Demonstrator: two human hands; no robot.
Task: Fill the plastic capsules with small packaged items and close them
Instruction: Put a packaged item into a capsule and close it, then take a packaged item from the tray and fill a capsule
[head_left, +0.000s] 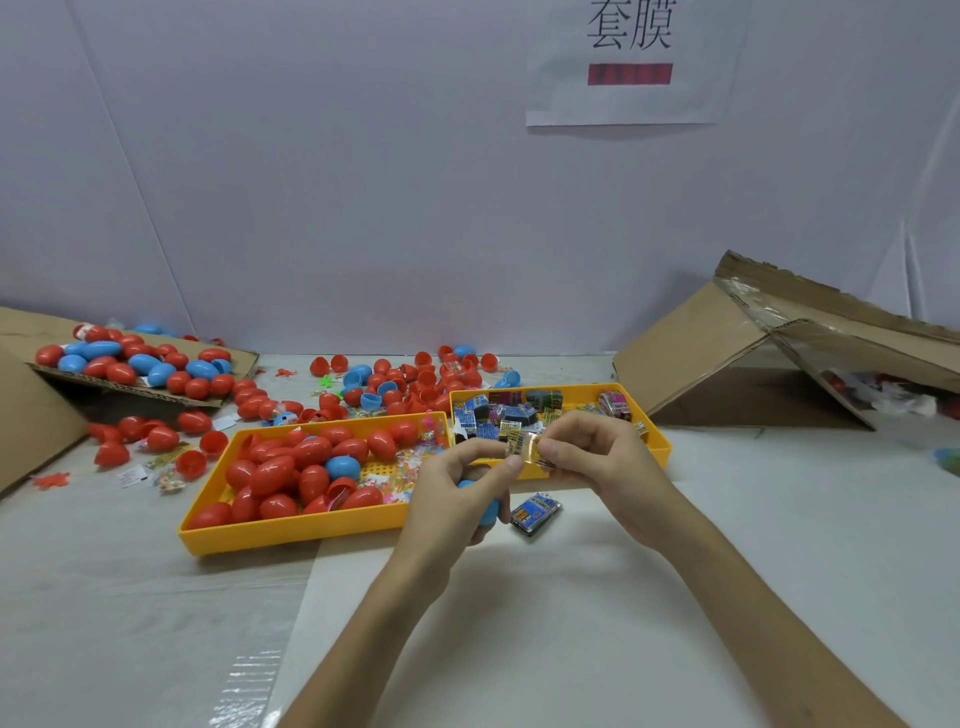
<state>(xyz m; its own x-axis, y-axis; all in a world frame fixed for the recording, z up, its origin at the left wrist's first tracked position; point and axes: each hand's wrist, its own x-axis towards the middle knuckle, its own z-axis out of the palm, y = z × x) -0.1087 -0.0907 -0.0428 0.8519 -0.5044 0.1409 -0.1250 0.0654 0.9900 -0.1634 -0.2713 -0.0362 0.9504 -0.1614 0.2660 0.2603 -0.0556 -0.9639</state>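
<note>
A packing workstation: yellow trays (291, 532) of capsules (291, 462), cardboard boxes (696, 358), a printed wall sign (631, 62).

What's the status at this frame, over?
Left hand grips blue capsule, thumb on small packet. Right hand pinches same packet. Spare blue packet lies on table near hands; nothing blocking.

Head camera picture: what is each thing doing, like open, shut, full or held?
left hand, grips blue capsule.
right hand, pinches small packet.
blue capsule, open or shut hidden.
small packet, pinched by both hands.
left tray, holds red capsules, mostly shut.
right tray, holds packets.
cardboard box, tipped over, open.
</note>
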